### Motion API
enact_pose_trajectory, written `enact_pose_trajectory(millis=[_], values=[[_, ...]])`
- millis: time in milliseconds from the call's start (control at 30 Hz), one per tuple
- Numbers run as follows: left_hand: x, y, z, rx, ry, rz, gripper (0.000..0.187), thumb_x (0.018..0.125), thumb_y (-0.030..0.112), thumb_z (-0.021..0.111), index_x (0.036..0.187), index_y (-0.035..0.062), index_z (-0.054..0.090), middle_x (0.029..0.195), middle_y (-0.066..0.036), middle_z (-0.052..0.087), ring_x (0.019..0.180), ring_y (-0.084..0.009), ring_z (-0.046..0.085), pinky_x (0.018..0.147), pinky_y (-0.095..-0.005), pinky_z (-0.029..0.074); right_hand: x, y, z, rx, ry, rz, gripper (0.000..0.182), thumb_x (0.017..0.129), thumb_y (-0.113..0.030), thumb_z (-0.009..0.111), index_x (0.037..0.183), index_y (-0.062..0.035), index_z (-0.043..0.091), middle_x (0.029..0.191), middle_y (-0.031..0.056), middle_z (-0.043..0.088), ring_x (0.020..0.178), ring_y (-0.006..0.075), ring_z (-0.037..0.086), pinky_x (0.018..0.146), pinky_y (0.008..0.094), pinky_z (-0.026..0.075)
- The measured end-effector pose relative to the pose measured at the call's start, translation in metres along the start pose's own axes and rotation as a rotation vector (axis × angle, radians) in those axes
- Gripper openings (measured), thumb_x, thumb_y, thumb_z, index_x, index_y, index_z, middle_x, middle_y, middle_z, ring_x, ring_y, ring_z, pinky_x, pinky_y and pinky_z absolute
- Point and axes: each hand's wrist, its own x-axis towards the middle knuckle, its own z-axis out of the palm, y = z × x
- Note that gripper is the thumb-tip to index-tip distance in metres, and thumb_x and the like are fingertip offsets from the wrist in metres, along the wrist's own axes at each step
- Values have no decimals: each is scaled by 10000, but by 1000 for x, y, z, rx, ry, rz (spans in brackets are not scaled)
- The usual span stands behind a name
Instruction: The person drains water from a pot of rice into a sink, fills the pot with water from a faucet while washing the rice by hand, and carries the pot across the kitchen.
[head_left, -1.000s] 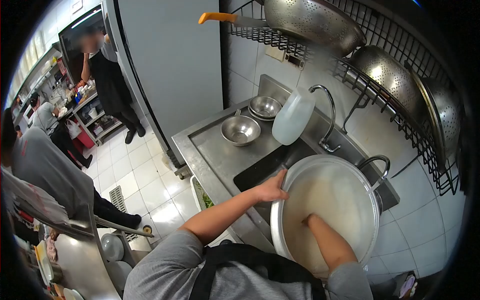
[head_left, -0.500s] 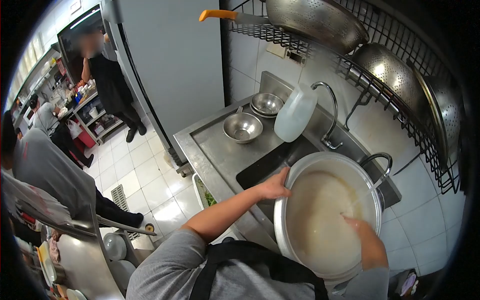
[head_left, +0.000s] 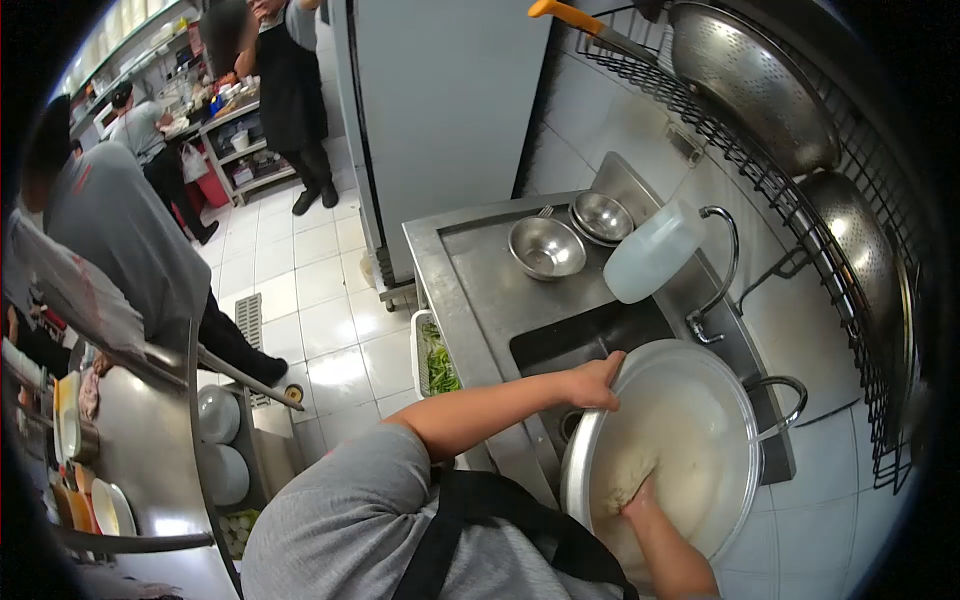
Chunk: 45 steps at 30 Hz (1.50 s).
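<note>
A large metal pot [head_left: 577,475] of cloudy, whitish water [head_left: 700,450] stands in the sink area in front of me. My left hand [head_left: 598,383] grips its rim on the left side, thumb uppermost. My right hand [head_left: 642,497] reaches into the water near the pot's lower left. Pale grains, rice by their look, show around its fingertips; most of the fingers are hidden under the surface. Over the right rim a curved tap [head_left: 790,388] runs a thin stream into the pot. Behind the pot lies the dark sink basin [head_left: 590,335].
Metal bowls [head_left: 547,250] and a translucent plastic jug [head_left: 655,250] stand on the steel counter beside a second tap [head_left: 735,265]. Overhead, a wire rack [head_left: 770,215] holds colanders [head_left: 755,85] and an orange-handled knife [head_left: 568,15]. Green vegetables fill a basket [head_left: 421,350]. Several people work at left.
My right hand has moved from the pot's right side to its lower left, and grains now show there. My left hand keeps the rim. The view has swung, shifting the scene rightward.
</note>
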Motion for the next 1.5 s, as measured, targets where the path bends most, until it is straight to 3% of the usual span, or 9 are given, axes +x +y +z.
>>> enact_pose_trajectory(millis=[200,267,400,633,833,967,1167,1267,1500], values=[[7,-7,4,-9,13,12,925,631,206,670,1333,-90,145,1205,-282,441,1142,-314,451,961,-322,345,72,-58,-72,65,432,-389,372,930,-311,326,1138,-65,513,1084,75,566,970,244,544,846,408,442],[8,-11,5,-53,23,37,925,634,202,672,1334,-92,145,1247,-274,402,1180,-297,413,984,-309,317,104,-81,-117,-453,932,-463,382,917,-253,319,1165,-28,505,1132,107,557,1020,256,534,875,378,428],[8,-7,3,-25,-4,16,898,624,185,659,1322,-87,164,1209,-273,432,1148,-310,443,971,-320,335,102,-145,-99,-1853,902,46,400,872,-244,357,1164,-23,518,1187,177,528,1096,283,510,924,431,382],[5,-2,1,-53,-7,9,946,604,196,658,1329,-112,133,1216,-299,428,1140,-327,456,965,-308,347,77,-95,0,-2153,454,-169,544,747,-317,587,1207,-40,503,1395,209,261,1229,379,339,998,436,321],[7,-8,5,-4,21,23,883,618,186,659,1318,-66,184,1186,-269,450,1112,-318,471,952,-328,357,-8,-71,-60,-2054,45,-74,878,742,-360,619,1395,-33,133,1423,281,36,1313,418,124,1082,414,148],[6,-6,4,4,3,23,894,622,196,662,1324,-62,172,1198,-272,438,1116,-319,463,949,-334,356,-61,-29,-89,-2617,-234,-12,690,715,-362,610,1267,5,416,1324,322,290,1259,427,250,1047,424,238],[5,-3,3,-42,-4,7,913,621,197,660,1329,-74,151,1224,-277,416,1143,-325,440,962,-338,342,-56,4,-39,-2747,-756,-116,281,673,-288,584,779,-50,687,871,116,654,902,310,590,795,471,435],[4,3,1,-42,-25,-15,913,621,199,659,1326,-83,154,1237,-281,402,1161,-328,425,971,-336,333,14,33,-51,-2601,-446,346,327,728,-295,548,936,-72,667,999,141,621,990,303,560,842,433,427],[10,-8,5,42,37,55,912,609,192,662,1323,-84,167,1229,-289,405,1167,-340,415,983,-330,322,134,-18,-21,-2347,29,231,432,780,-401,484,1071,-108,607,1150,136,543,1098,294,496,932,409,362]])
